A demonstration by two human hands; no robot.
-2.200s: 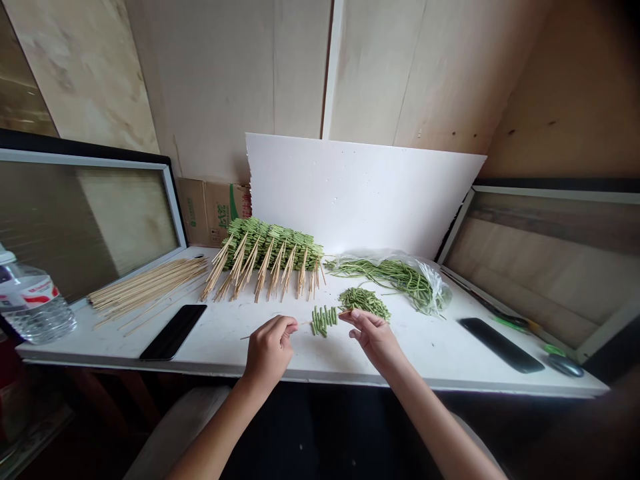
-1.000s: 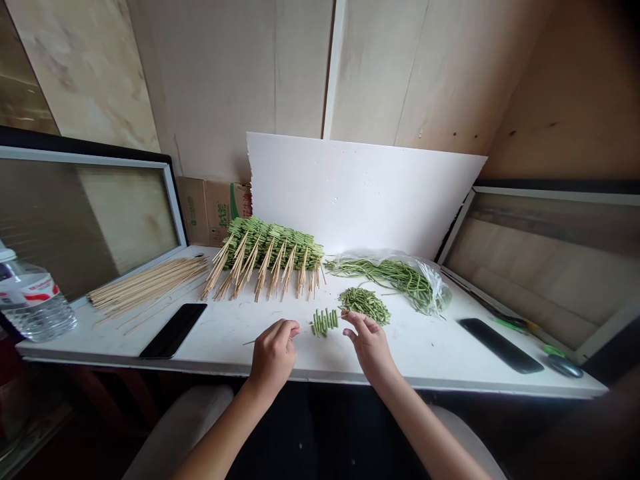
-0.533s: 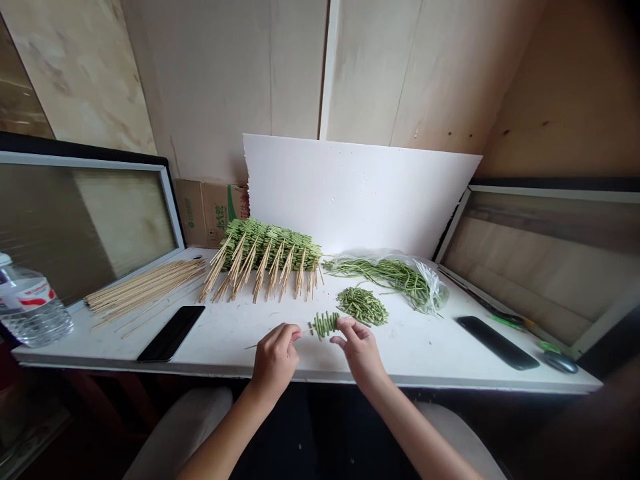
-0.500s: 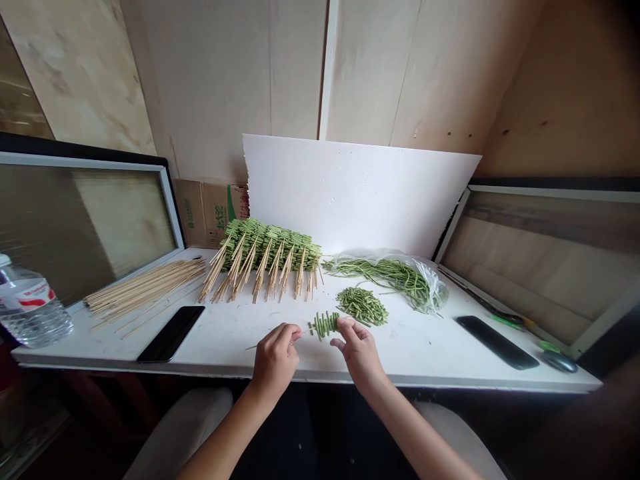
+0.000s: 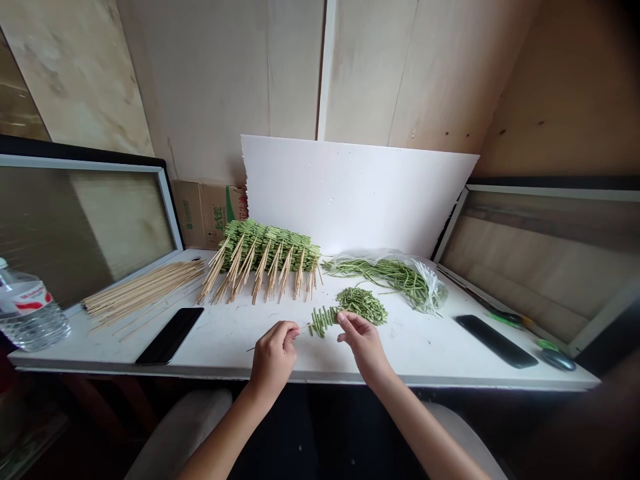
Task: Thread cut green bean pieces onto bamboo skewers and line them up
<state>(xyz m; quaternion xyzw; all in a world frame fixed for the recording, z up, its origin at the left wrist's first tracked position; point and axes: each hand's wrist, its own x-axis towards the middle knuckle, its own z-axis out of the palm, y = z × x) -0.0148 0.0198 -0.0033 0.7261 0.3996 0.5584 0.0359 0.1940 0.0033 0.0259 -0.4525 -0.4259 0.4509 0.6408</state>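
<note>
My left hand [image 5: 275, 352] is closed around a thin bamboo skewer [image 5: 251, 349], whose tail sticks out to the left. Several short green bean pieces [image 5: 323, 321] sit crosswise in a row on the skewer, between my two hands. At the row's right end, the thumb and fingers of my right hand [image 5: 364, 341] pinch a bean piece; the fingertips partly hide it. Just behind that hand lies a heap of cut green bean pieces [image 5: 367, 305]. Farther back on the left, filled bean skewers [image 5: 270, 241] are stacked with their bare stick ends pointing toward me.
Loose bamboo skewers [image 5: 145, 283] lie left, near a black phone [image 5: 170, 335] and a water bottle [image 5: 31, 313]. Long beans [image 5: 395, 277] spill from a plastic bag at back right. A dark flat object [image 5: 496, 341] lies right. A white board [image 5: 360, 193] stands behind.
My right hand has turned slightly and its fingers have drawn closer together at the end of the bean row. The row tilts a little more. My left hand keeps its grip.
</note>
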